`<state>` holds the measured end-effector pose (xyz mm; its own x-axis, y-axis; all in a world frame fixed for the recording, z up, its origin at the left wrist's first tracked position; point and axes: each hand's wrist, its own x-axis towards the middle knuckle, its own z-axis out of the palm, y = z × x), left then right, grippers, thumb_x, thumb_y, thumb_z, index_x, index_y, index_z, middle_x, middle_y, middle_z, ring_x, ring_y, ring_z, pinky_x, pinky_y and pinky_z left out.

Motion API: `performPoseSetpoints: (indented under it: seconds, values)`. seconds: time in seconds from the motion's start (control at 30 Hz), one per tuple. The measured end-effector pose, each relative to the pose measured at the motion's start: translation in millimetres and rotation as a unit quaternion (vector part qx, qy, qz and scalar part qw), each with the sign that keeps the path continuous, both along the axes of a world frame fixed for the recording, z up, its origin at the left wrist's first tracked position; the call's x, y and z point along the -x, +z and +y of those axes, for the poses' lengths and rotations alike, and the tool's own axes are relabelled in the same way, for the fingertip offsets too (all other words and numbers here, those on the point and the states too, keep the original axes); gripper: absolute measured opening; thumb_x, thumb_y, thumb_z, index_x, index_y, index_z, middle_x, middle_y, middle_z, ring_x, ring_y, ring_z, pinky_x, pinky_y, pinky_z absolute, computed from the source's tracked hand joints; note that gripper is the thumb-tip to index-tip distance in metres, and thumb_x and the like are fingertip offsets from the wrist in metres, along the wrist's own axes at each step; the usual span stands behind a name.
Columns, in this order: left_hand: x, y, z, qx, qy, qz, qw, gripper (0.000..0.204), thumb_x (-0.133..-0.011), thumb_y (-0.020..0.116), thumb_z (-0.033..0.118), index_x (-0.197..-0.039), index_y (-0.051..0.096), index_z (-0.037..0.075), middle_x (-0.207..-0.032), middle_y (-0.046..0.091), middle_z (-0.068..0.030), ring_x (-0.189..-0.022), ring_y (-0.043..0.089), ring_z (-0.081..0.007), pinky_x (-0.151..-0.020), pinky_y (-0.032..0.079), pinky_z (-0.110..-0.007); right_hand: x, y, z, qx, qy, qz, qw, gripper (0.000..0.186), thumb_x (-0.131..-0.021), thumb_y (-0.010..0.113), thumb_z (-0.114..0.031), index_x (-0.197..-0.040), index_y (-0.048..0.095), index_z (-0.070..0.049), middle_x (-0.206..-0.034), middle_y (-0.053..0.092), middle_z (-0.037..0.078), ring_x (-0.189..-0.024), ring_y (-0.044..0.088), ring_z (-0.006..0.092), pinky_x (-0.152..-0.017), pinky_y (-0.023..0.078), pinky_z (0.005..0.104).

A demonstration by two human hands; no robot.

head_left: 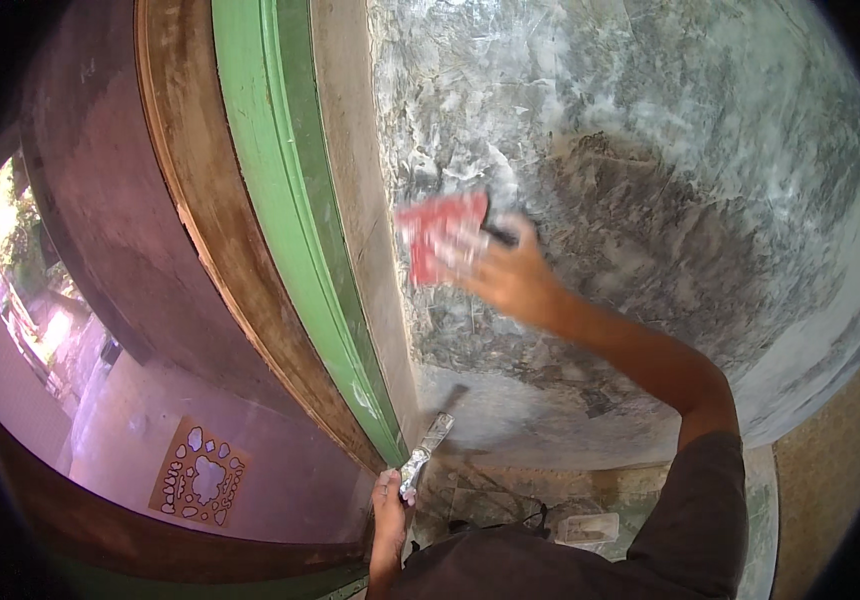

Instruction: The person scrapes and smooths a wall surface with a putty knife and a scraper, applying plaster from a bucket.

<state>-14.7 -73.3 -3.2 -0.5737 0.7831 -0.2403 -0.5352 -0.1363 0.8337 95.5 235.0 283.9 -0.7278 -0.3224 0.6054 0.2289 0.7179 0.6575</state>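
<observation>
The largest thing is the grey wall (pixel 710 90), filling the upper right and centre of the frame. Whitish, streaky coating covers much of it; judging by this, the surface work is well advanced but uneven, with rough marks near the upper centre. A big dark patch (pixel 670 240), right of centre, has little of the pale layer and looks like the main part left. Whether the paler lower band is finished, I cannot tell.

Left of the wall, the green door frame (pixel 275 190) runs from the top of the frame toward the lower centre. The right hand (pixel 515 278), at centre, has its fingers spread over a red flat tool (pixel 440 213), gripping it at the wall's left edge; motion blur hides whether it touches the surface. Lower centre, the left hand (pixel 388 505) has its fingers closed around a scraper (pixel 434 437) smeared with whitish material. A small pale tray (pixel 588 528) sits below.
</observation>
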Motion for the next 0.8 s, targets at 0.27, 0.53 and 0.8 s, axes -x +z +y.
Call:
performPoseSetpoints:
  seconds: [0.27, 0.53, 0.8]
  values:
    - [-5, 18, 6, -0.003, -0.019, 0.024, 1.000, 0.022, -0.100, 0.051, 0.027, -0.099, 0.056, 0.005, -0.078, 0.052, 0.0013, -0.060, 0.045, -0.0058, -0.052, 0.036, -0.021, 25, 69, 47, -0.025, -0.107, 0.081, 0.991, 0.074, -0.078, 0.061, 0.008, -0.140, 0.045, -0.030, -0.144, 0.048, -0.005, -0.135, 0.041, 0.0147, -0.109, 0.019, 0.0638]
    - [7, -2, -14, 0.016, 0.028, 0.034, 0.999, 0.025, -0.100, 0.049, 0.026, -0.103, 0.057, 0.003, -0.079, 0.055, 0.0007, -0.060, 0.046, -0.0061, -0.054, 0.038, -0.022, -13, -109, 36, 0.015, -0.035, -0.176, 0.984, 0.057, -0.084, 0.067, -0.018, -0.136, 0.048, -0.032, -0.146, 0.045, -0.002, -0.138, 0.034, 0.0176, -0.110, 0.028, 0.0539]
    - [9, 13, -10, 0.004, 0.028, 0.041, 0.999, 0.025, -0.099, 0.051, 0.027, -0.101, 0.057, 0.003, -0.079, 0.054, 0.0002, -0.060, 0.045, -0.0066, -0.053, 0.038, -0.022, 29, 118, 30, -0.128, -0.070, 0.054, 0.988, 0.065, -0.085, 0.066, -0.013, -0.141, 0.042, -0.034, -0.140, 0.050, -0.002, -0.130, 0.044, 0.0125, -0.105, 0.036, 0.0536]
